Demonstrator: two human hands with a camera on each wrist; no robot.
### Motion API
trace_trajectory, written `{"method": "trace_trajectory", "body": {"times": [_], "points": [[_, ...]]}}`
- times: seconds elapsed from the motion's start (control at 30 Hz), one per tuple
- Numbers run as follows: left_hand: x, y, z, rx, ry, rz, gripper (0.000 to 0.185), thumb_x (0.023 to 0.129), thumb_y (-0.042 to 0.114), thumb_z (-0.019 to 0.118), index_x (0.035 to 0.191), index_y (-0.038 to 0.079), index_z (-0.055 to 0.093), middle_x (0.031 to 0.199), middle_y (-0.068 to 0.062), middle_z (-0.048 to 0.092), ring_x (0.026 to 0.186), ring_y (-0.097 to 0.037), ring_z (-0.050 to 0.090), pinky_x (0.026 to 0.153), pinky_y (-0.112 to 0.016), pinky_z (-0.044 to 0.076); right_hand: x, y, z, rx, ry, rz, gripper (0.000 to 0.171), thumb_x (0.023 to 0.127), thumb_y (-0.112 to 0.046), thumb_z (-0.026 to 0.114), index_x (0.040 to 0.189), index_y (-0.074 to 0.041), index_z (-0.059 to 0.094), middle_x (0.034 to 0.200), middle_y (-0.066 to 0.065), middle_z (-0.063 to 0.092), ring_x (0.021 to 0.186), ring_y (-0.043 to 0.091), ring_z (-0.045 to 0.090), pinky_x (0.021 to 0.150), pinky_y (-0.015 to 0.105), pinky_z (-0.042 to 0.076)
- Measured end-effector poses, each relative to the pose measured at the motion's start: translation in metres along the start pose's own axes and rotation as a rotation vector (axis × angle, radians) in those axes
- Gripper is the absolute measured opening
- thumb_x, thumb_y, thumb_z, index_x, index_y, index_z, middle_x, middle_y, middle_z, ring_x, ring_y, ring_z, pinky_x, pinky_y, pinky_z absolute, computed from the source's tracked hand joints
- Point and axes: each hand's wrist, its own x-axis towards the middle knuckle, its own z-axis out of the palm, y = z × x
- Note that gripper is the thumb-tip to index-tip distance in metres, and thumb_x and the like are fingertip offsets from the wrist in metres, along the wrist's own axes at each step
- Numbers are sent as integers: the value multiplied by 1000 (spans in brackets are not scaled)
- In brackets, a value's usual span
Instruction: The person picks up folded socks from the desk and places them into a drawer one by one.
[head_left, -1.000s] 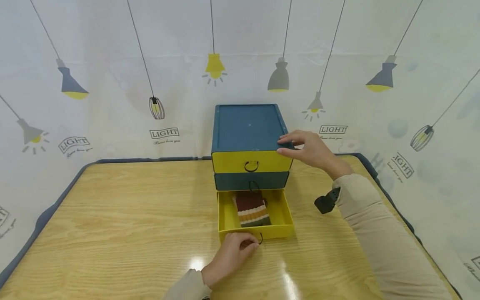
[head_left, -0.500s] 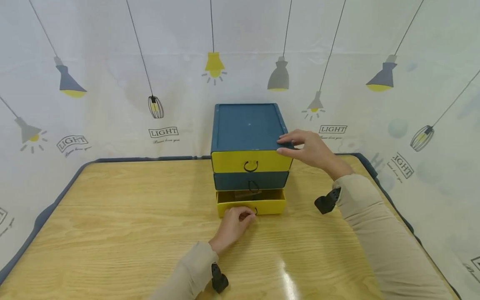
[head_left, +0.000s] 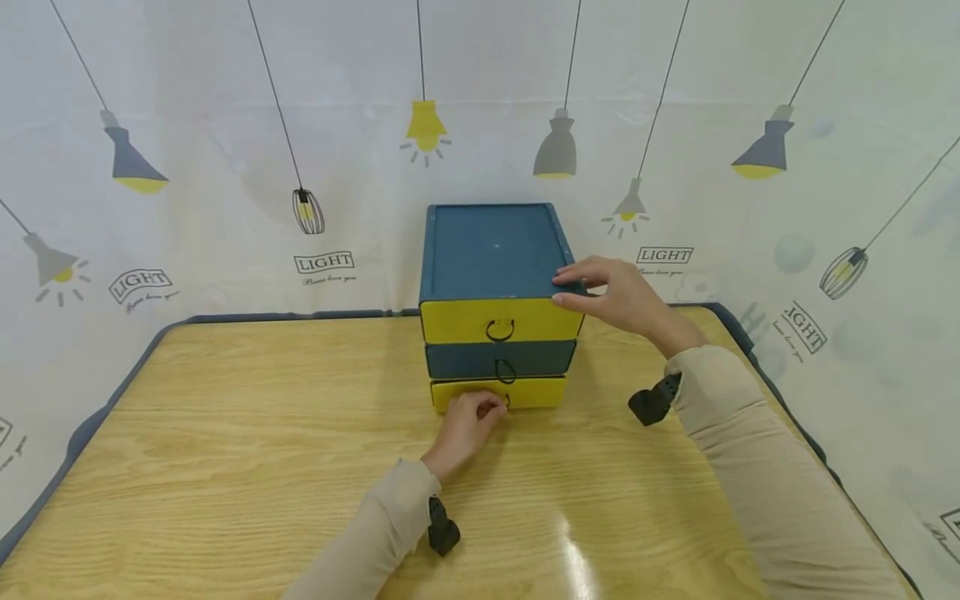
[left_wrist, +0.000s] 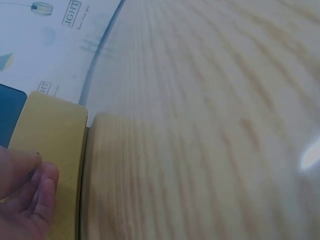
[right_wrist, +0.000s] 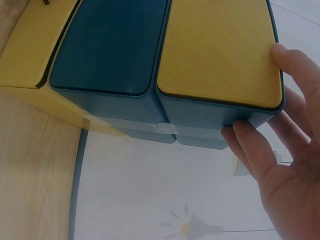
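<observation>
The only writing I can read is on the backdrop [head_left: 225, 167] behind the drawer unit [head_left: 495, 258]: the word "LIGHT" printed several times among drawn hanging lamps, with a line of script under each that is too small for me to make out. The unit stands at the far middle of the wooden table [head_left: 225, 433], a dark blue case with three stacked drawers: yellow top drawer [head_left: 465, 320], blue middle drawer [head_left: 465, 360], yellow bottom drawer [head_left: 536, 392], each front carrying a small black ring pull. My left hand [head_left: 467, 421] sits at the bottom drawer's front with its fingers curled in at the ring; the knuckles hide the pull, so I cannot tell whether I am pinching it or just pressing the front. The left wrist view shows only blurred fingertips [left_wrist: 42, 182] against the yellow face. My right hand [head_left: 618, 296] grips the unit's top right front corner, thumb on the yellow front and fingers wrapped over the blue side. The bottom drawer's front lies flush with the case, so its inside is out of sight.
</observation>
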Motion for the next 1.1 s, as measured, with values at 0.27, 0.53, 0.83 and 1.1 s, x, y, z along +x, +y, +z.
{"method": "trace_trajectory", "body": {"times": [0.27, 0.53, 0.83, 1.1], "points": [[5, -4, -1, -4, 28, 0, 17, 89, 13, 54, 95, 2, 66, 85, -5, 64, 73, -14, 59, 64, -24, 48, 0, 0, 3, 10, 34, -41, 35, 83, -30, 62, 108, -5, 63, 117, 13, 54, 103, 27, 50, 86, 41, 41], [5, -5, -4, 3, 22, -11, 16, 89, 12, 54, 96, 2, 65, 87, -5, 63, 76, -15, 59, 66, -25, 48, 6, -1, 5, 13, 5, -37, 34, 84, -26, 62, 110, -4, 62, 118, 13, 53, 105, 27, 49, 88, 42, 40], [-3, -2, -17, -10, -110, 21, 27, 89, 17, 54, 112, 3, 57, 93, -7, 60, 84, -19, 57, 73, -31, 46, 0, -2, 2, -40, -31, -17, 36, 86, -23, 60, 116, -4, 57, 125, 13, 48, 112, 28, 46, 88, 42, 41], [-23, 5, -50, 65, -44, 28, 27, 88, 20, 56, 111, 6, 60, 100, -5, 60, 87, -16, 54, 73, -34, 44, -17, -3, -2, -84, -101, -1, 57, 87, -34, 56, 133, -5, 39, 143, 15, 21, 127, 33, 24, 92, 46, 37]]}}
